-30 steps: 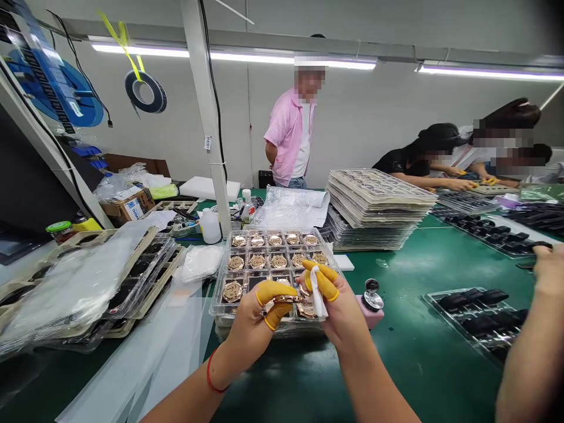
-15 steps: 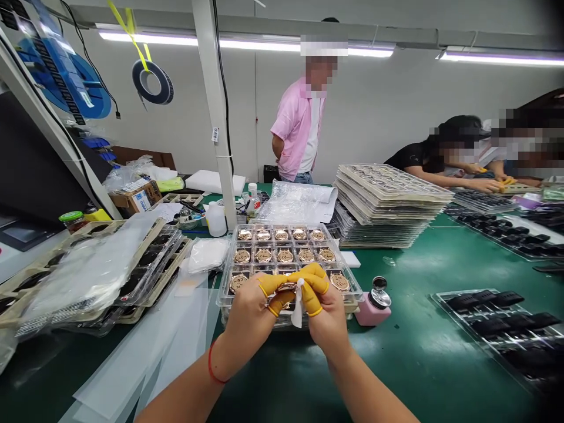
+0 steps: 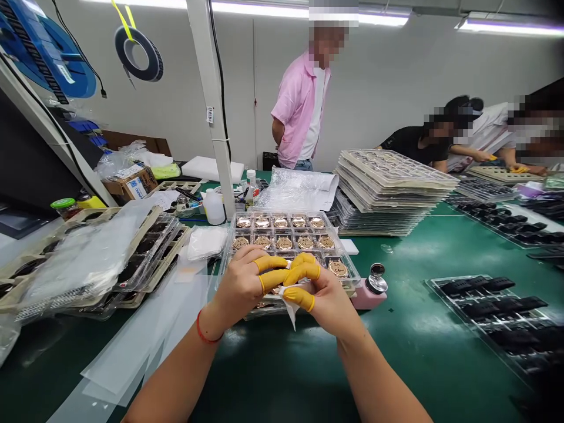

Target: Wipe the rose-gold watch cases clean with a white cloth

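Everything turns on the gap between the fingertips over the near edge of the clear tray (image 3: 352,275). The right hand (image 3: 329,295), above the tray's near right part, pinches a white cloth (image 3: 290,305) between its yellow-covered thumb and fingers; the cloth's loose tail hangs down past the tray's near edge, its long axis pointing towards the person. The left hand (image 3: 244,279), above the tray's near left part, reaches across with fingers bent, its tips meeting the right hand's. The cloth lies left of the right palm, which is plainly the nearer grip. A little shine shows by the fingertips, but whether the left hand holds a piece there I cannot tell. Gold watch cases (image 3: 305,242) sit face up in the tray's far rows, and a pink bottle (image 3: 368,298) stands just right of its near corner.
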### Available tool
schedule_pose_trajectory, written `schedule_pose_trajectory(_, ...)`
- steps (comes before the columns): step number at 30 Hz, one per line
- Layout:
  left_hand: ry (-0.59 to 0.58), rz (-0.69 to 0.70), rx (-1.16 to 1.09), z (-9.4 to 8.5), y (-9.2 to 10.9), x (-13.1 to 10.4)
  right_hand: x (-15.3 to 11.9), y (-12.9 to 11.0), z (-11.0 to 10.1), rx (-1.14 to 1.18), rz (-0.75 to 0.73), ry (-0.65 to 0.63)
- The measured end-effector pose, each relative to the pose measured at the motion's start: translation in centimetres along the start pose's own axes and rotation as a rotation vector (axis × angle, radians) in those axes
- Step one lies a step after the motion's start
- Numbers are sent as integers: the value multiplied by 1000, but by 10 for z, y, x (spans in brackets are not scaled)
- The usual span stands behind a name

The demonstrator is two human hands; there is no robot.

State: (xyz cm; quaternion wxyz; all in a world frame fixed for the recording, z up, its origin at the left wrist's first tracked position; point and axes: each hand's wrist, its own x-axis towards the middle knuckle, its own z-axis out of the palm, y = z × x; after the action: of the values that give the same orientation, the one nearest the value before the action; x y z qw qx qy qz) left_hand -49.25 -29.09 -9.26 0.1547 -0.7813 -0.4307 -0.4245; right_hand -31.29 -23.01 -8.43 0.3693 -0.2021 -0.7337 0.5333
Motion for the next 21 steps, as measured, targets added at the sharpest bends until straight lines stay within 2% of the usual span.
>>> schedule_pose_trajectory(3,23,78,14,0,-5,0,-3,-6,-3,-113,-18,-30)
schedule_pose_trajectory(6,62,116,-95,4,-7,-2,-6,-8,-10,-155,-30,-139)
schedule_pose_trajectory(9,93,105,-214,8,-6,-3,-8,-9,-17,-133,-37,-210)
schedule_pose_trajectory(15,143,64,-371,13,1,-1,-11,-12,-22,-91,-72,-249)
schedule_pose_trajectory(21,270,89,-528,26,5,-3,-10,-13,-23,-25,-216,-303)
